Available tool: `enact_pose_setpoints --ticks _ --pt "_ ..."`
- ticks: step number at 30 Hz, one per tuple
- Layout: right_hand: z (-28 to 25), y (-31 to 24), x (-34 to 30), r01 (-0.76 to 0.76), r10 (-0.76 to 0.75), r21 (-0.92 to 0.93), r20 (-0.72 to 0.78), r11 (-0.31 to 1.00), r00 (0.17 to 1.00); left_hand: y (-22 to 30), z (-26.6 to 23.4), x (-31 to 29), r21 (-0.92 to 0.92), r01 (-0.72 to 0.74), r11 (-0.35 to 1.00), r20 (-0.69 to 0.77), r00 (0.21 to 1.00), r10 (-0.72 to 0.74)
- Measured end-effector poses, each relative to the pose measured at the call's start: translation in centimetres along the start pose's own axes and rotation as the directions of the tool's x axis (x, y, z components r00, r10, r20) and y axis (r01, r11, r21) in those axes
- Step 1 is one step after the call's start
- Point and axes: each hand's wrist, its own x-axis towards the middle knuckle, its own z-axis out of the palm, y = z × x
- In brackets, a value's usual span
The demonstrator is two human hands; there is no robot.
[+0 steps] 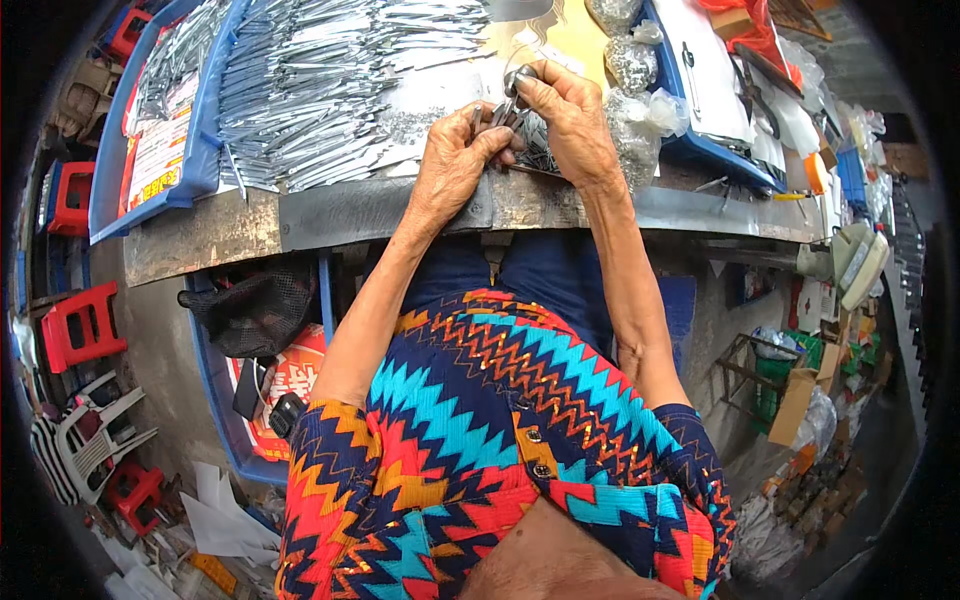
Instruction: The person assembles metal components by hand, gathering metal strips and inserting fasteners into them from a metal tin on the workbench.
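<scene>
Over the near part of the bench, my left hand (458,160) is closed around slim silvery metal pieces (506,117); their exact kind is hard to make out. Close beside it, my right hand (568,122) pinches a small dark, shiny round-ended piece (515,78) just above those metal pieces. More small metal parts (538,150) lie under and between the hands, partly hidden. To the left spreads a large heap of long thin metal pieces (300,90), layered across the bench top.
A blue tray (205,150) with similar metal pieces stands at the left. Clear plastic bags of small parts (630,110) line the right, beside another blue tray (725,155) with pliers. Below the bench sits a blue crate (215,400) holding a black mesh bag (255,305). Red stools (80,325) stand left.
</scene>
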Motion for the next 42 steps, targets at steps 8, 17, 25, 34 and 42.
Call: enact_pose_setpoints --ticks 8,17,25,34,42 --pt "-0.1 1.0 0.3 -0.008 0.009 0.070 -0.012 0.998 1.000 0.1 0.1 0.0 0.006 0.005 1.000 0.005 1.000 -0.005" --pt "0.1 0.4 0.0 -0.003 0.004 0.084 -0.020 0.996 1.000 0.0 0.0 0.0 0.008 0.008 1.000 0.010 1.000 -0.008" --pt "0.1 0.7 -0.1 0.006 -0.002 0.121 -0.032 0.993 0.999 0.1 0.2 0.1 -0.026 0.005 1.000 0.003 1.000 -0.005" --pt "0.4 0.3 -0.4 0.012 -0.006 0.103 -0.052 0.995 0.999 0.3 0.4 0.0 -0.020 0.012 1.000 -0.008 1.000 -0.013" --pt "1.2 -0.4 -0.7 0.195 -0.260 -0.370 -0.132 0.908 0.957 0.5 0.5 -0.1 0.018 -0.002 1.000 -0.015 1.000 0.003"
